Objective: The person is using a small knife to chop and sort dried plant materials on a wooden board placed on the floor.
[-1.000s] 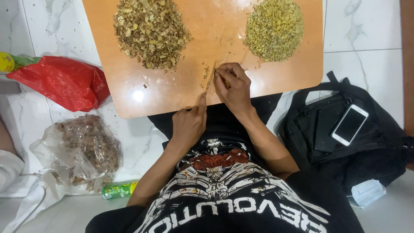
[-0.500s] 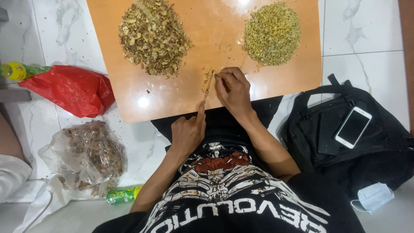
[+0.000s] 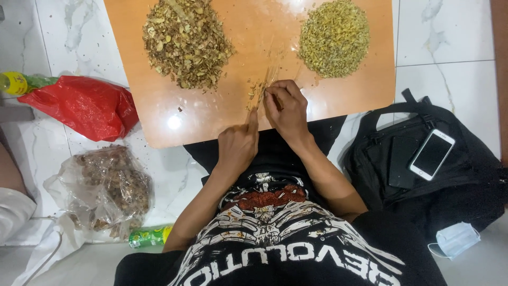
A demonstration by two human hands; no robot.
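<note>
Already we have two heaps built up on the board (image 3: 159,127): a coarse brown pile (image 3: 186,43) beyond our left hand (image 3: 237,149) and a finer greenish pile (image 3: 333,37) beyond our right hand (image 3: 287,110), which suggests much sorting is done. What we are working on now is a small scatter of bits (image 3: 256,93), lying just ahead of the left fingertips and touching the right hand's left side. Our left hand is loosely curled, one finger stretched forward to the scatter; our right hand is bent over, fingertips drawn together as if pinching a piece, though we cannot tell what sits between them. A clear bag of brown material (image 3: 108,188) lies on the floor well to the left of our left hand, so we judge more is left. Bare board lies between the hands and both piles, giving room to push either way. The near board edge runs right under our wrists. A red bag (image 3: 79,106) sits far left, and a black bag (image 3: 450,175) with a phone (image 3: 432,154) lies right of our right arm.
</note>
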